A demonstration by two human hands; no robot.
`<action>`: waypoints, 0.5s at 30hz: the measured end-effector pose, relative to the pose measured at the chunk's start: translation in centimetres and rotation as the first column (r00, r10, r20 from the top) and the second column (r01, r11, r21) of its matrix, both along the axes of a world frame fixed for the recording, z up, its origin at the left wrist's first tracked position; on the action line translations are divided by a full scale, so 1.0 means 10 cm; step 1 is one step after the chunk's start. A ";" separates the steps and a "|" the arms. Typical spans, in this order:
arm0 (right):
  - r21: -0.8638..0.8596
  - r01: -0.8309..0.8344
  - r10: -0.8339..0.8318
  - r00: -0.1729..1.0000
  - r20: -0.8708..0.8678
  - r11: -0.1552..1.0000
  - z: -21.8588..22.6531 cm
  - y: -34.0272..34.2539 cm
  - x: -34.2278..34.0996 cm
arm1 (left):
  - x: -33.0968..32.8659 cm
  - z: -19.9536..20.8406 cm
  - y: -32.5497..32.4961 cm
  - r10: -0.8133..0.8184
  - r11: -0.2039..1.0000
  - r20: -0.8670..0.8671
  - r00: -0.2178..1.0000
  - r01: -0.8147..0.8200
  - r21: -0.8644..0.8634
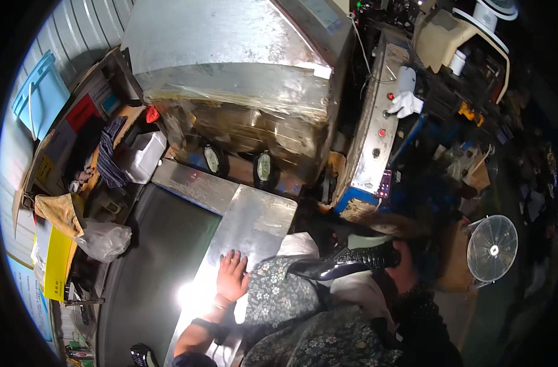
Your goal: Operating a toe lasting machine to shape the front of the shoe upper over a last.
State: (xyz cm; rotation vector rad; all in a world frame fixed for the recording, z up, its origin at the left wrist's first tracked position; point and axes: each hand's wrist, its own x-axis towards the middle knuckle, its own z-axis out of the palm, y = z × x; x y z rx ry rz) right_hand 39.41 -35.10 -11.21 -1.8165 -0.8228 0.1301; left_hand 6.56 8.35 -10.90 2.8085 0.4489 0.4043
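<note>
My left hand (232,276) lies flat on the bare metal plate (264,214), fingers stretched out and holding nothing. To the right, above my lap, a black shoe (369,255) lies on its side with a pale green piece along its upper edge. My right hand (405,266) is closed around one end of this shoe; its fingers are partly hidden and blurred. Beside it, a glossy black part (328,269) rests over my flowered apron (282,284); I cannot tell whether it belongs to the same shoe.
Two black shoes (212,160) with pale green tops stand at the opening of a metal hood (218,55). A dark conveyor belt (150,257) runs along the left, another shoe (143,355) on its near end. A control panel (367,153) and fan (492,249) stand right.
</note>
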 end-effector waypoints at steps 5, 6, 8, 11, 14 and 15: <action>0.022 0.068 -0.071 0.985 0.160 0.997 0.43 0.89 0.58 | 0.04 0.10 -0.02 0.045 0.998 0.053 0.998 -0.043 -0.040; 0.017 0.069 -0.071 0.984 0.164 0.997 0.40 1.09 0.70 | 0.04 0.11 0.01 0.038 0.998 0.054 0.998 -0.035 -0.048; 0.264 0.112 -0.022 0.946 -0.322 0.958 0.46 1.72 0.86 | 0.05 0.10 0.03 0.030 0.997 0.057 0.998 -0.026 -0.067; 0.081 -0.085 0.099 0.979 -0.180 0.993 0.46 2.94 0.71 | 0.06 0.06 0.09 0.003 0.999 0.032 0.999 -0.001 -0.050; -0.380 -0.218 0.209 0.976 -0.065 0.899 -0.06 3.83 0.79 | 0.03 0.05 0.13 0.020 0.996 -0.006 1.000 -0.020 -0.084; -0.326 -0.381 0.290 0.910 -0.295 0.865 -0.02 4.10 0.78 | 0.01 0.04 0.11 0.042 0.994 -0.043 0.998 -0.046 -0.096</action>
